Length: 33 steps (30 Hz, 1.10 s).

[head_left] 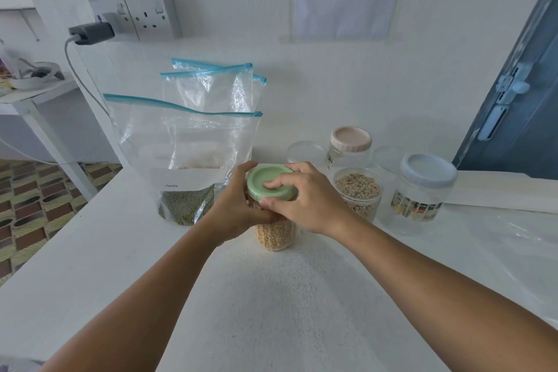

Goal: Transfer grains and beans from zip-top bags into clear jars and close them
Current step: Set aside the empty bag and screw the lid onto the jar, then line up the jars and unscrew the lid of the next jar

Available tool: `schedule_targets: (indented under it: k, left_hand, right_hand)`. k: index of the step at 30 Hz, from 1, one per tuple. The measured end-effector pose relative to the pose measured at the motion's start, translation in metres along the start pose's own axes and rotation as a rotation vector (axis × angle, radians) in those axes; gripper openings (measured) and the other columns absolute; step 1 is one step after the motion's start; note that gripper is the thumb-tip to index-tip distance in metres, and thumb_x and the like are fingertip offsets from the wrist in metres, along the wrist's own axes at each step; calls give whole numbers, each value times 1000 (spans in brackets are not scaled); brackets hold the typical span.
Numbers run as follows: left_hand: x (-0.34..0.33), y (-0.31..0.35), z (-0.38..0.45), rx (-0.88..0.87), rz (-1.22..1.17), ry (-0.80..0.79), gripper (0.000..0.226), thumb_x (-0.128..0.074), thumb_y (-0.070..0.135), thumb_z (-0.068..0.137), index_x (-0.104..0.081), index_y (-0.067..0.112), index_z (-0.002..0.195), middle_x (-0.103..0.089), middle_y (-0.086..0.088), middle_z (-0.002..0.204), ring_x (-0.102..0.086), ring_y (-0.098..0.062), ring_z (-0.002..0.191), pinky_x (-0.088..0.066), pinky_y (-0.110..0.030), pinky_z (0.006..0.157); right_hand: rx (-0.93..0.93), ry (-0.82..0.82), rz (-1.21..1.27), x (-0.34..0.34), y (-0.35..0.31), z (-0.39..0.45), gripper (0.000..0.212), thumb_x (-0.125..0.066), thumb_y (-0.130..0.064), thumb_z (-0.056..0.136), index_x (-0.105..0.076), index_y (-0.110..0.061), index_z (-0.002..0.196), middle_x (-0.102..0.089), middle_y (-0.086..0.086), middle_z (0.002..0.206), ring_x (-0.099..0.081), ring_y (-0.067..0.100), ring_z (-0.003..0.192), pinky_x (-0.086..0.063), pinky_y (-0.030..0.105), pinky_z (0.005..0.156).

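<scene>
Jar of yellow grain (274, 235), standing near the middle of the white worktop (120, 266), gets its green lid (270, 183) fitted as a person works with both hands. Left hand (238, 205) is curled round the jar's upper body, steadying it; right hand (305, 199) grips the lid from the side, fingers laid across its top and thumb on its rim, apparently turning or pressing it home. Whether the lid is fully seated cannot be told. Just to the right, an open jar of pale beans (357, 193) is filled but still without a lid. Behind it stands a pink-lidded jar (350, 145), which looks empty, and further toward the right edge a blue-lidded jar (422, 190), also seemingly empty. Two clear shapes toward the back, possibly more jars or loose lids, are too faint to identify. At the back left of the worktop, a large zip-top bag (184, 166) still holds dark green beans at its bottom, and behind it lean two more zip-top bags (211, 93), at least one with some pale grain left inside. By this evidence the job is roughly half done: two jars filled, one being closed, one awaiting its lid, and the green beans and pale grain yet to be poured.
</scene>
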State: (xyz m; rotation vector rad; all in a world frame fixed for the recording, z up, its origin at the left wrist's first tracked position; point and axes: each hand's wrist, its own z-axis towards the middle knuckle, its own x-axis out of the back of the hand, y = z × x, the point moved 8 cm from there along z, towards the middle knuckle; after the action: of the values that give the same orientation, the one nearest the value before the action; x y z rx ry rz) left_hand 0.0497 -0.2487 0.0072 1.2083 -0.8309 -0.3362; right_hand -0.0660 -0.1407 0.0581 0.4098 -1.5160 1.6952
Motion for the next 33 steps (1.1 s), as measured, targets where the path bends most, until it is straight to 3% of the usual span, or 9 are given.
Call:
schedule_targets:
  k: [6, 12, 15, 18, 23, 26, 28, 30, 33]
  left_hand:
    - [-23, 8, 24, 18, 12, -8, 117, -101, 37, 55, -31, 24, 148, -65, 3, 126, -68, -12, 114, -58, -29, 93]
    - [-43, 20, 50, 17, 68, 10, 110, -101, 35, 60, -33, 20, 145, -62, 9, 122, -66, -9, 110, -58, -41, 101]
    - [-45, 28, 55, 7, 142, 31, 100, -100, 28, 66, -36, 18, 142, -55, 17, 115, -59, 0, 105, -55, -34, 97]
    - [-46, 24, 57, 33, 153, 28, 100, -101, 27, 65, -36, 17, 141, -57, 14, 118, -61, -6, 109, -56, -34, 96]
    - [-49, 25, 53, 58, 183, 23, 109, -98, 22, 71, -26, 17, 153, -49, 20, 120, -58, -5, 114, -48, -18, 90]
    - [-52, 27, 47, 56, 214, -45, 145, -98, 33, 70, 11, 23, 165, -32, 11, 152, -32, -15, 144, -31, -33, 117]
    - [-46, 28, 43, 17, 268, -18, 162, -100, 52, 58, 25, 40, 159, -5, -1, 171, -12, -28, 158, -19, -55, 127]
    - [-39, 38, 34, -59, 337, 88, 153, -99, 49, 61, 20, 47, 157, -2, 1, 167, -8, -35, 158, -18, -63, 126]
    - [-53, 85, 17, -290, 437, 186, 120, -87, 34, 77, 2, 40, 157, -11, 8, 152, -20, -33, 148, -26, -60, 124]
  right_hand:
    - [-41, -45, -129, 24, 18, 10, 42, -76, -54, 87, -70, -43, 128, -43, 3, 156, -36, 15, 149, -27, 31, 117]
    - [-66, -4, -258, 44, 44, 26, 42, -71, -62, 86, -69, -49, 126, -46, 5, 159, -37, 23, 149, -26, 51, 122]
    - [-78, 5, -270, 48, 50, 29, 41, -69, -61, 89, -67, -49, 128, -43, 3, 161, -34, 24, 150, -23, 54, 122]
    - [-68, 15, -279, 46, 54, 29, 41, -67, -64, 89, -66, -51, 128, -42, 2, 162, -34, 28, 149, -24, 55, 121]
    - [-61, -1, -300, 46, 54, 27, 43, -63, -66, 91, -62, -54, 132, -36, 4, 165, -26, 31, 153, -18, 58, 123]
    - [-27, 27, -307, 59, 52, 16, 48, -59, -68, 92, -59, -52, 137, -33, 10, 165, -23, 30, 155, -14, 62, 123]
    - [27, 155, -270, 86, 52, 3, 51, -60, -67, 92, -65, -42, 136, -49, 9, 154, -37, 28, 147, -25, 60, 120]
    - [37, 336, -227, 121, 61, -14, 43, -67, -55, 93, -70, -34, 130, -60, 4, 136, -49, 24, 133, -36, 51, 114]
    - [-104, 479, -225, 167, 90, -40, 39, -71, -47, 93, -69, -35, 130, -56, 3, 128, -47, 26, 127, -34, 32, 107]
